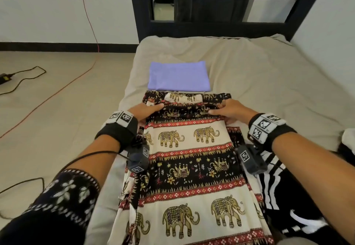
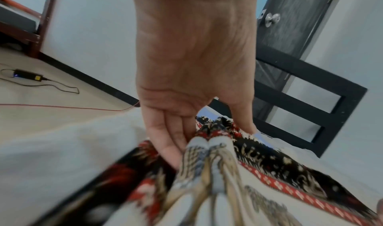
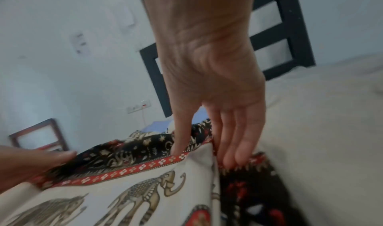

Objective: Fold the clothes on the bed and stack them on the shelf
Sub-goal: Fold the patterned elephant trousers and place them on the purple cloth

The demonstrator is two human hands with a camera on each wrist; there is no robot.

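Cotton-looking elephant-print trousers (image 1: pixel 192 167) lie lengthwise on the beige-sheeted bed (image 1: pixel 269 75), running from the near edge away. At their far folded edge the left hand (image 1: pixel 148 111) pinches the cloth, thumb on top and fingers beneath; the right hand (image 1: pixel 228 110) pinches the opposite corner likewise. Black white-striped garment (image 1: pixel 276 191) lies just right. Beyond, a folded lilac cloth (image 1: pixel 178 76) rests near the black headboard (image 1: pixel 221 4).
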